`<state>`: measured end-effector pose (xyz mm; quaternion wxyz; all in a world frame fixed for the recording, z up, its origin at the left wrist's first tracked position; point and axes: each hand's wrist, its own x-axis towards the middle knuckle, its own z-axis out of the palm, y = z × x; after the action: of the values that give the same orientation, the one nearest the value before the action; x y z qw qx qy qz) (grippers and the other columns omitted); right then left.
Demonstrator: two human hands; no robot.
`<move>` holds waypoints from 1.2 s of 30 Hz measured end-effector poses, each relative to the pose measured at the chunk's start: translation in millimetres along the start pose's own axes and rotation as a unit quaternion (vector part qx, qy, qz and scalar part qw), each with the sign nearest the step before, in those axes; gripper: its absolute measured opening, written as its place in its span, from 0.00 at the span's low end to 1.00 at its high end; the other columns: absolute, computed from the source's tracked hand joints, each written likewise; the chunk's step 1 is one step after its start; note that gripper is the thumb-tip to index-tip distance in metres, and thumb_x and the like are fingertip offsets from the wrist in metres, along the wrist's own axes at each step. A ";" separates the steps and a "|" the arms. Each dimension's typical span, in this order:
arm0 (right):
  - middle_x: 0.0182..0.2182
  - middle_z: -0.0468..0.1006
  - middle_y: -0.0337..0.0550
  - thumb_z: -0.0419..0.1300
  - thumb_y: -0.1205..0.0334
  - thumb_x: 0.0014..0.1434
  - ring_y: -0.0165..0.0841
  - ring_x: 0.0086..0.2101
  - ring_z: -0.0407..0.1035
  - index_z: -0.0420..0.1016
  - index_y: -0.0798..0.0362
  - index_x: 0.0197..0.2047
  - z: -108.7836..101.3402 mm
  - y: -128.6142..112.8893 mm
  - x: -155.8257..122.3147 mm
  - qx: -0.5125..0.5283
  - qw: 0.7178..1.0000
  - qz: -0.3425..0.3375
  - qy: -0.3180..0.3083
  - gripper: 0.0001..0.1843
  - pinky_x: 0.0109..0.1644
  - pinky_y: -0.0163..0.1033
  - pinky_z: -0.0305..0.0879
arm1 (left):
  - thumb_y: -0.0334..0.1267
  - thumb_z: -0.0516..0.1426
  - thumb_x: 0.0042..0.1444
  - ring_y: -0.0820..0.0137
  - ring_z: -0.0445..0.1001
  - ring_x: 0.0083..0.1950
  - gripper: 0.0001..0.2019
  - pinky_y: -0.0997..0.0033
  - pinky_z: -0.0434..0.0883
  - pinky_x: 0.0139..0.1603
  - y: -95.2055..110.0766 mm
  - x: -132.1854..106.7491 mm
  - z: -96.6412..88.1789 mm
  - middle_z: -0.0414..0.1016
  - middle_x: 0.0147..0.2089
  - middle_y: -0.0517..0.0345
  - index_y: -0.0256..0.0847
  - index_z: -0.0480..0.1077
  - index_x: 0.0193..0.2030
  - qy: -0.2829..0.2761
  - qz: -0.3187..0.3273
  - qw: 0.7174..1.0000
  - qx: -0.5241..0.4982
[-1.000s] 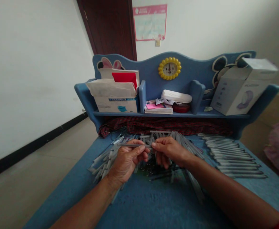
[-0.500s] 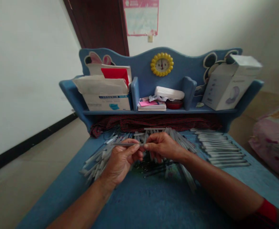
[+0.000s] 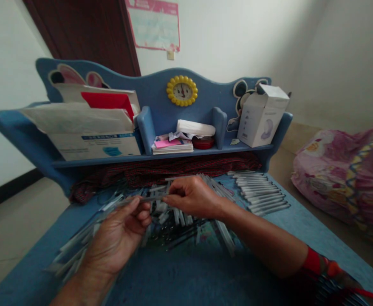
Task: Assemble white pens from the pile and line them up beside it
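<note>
A slim grey pen spans the gap between my two hands, level above the table. My left hand is closed, pinching one end between thumb and forefinger. At the other end, my right hand is closed on it too, fingertips pressed together. Beneath and behind the hands lies a heap of loose grey pen parts, with dark thin pieces toward the front. Under my left forearm side spreads another pile of grey tubes, blurred. Several pens with dark tips lie in a neat row at right.
A blue shelf stands across the table's back, holding a mask box, papers and a white box. A checked cloth lies under it. Pink bedding-like fabric is at right.
The view has turned to the right. My hands have moved farther apart, showing a stretch of the pen between them; both still grip it.
</note>
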<state>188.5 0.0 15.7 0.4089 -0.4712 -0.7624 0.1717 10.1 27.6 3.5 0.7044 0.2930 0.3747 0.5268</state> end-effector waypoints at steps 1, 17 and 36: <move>0.20 0.66 0.34 0.58 0.59 0.56 0.22 0.22 0.59 0.70 0.56 0.25 -2.3 -2.2 -0.8 -0.020 1.000 -0.009 -0.004 0.12 0.25 0.29 0.50 | 0.21 0.50 0.55 0.76 0.67 0.17 0.11 0.79 0.68 0.17 -0.8 0.5 -0.5 0.73 0.22 0.55 0.32 0.70 0.27 0.001 0.001 1.000 0.000; 0.27 0.69 0.35 0.47 0.67 0.64 0.27 0.24 0.62 0.68 0.54 0.40 9.8 -12.2 -20.9 -0.302 0.900 -0.314 -0.028 0.09 0.26 0.35 0.53 | 0.40 0.68 0.39 0.76 0.67 0.20 0.12 0.76 0.70 0.21 -15.0 -0.3 -12.0 0.69 0.20 0.63 0.37 0.70 0.23 -0.082 -0.087 0.989 0.088; 0.24 0.78 0.44 0.65 0.52 0.47 0.28 0.19 0.69 0.75 0.57 0.33 -139.1 62.8 -122.6 0.066 0.936 0.265 0.220 0.16 0.22 0.33 0.65 | 0.40 0.61 0.49 0.76 0.64 0.19 0.10 0.79 0.63 0.19 -21.0 -1.7 -15.2 0.72 0.22 0.55 0.36 0.71 0.24 -0.162 -0.021 0.953 0.254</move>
<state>361.1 -91.3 2.8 0.5364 -0.6540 -0.4877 0.2159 8.0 20.5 -21.5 0.6687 0.5356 0.3830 0.3453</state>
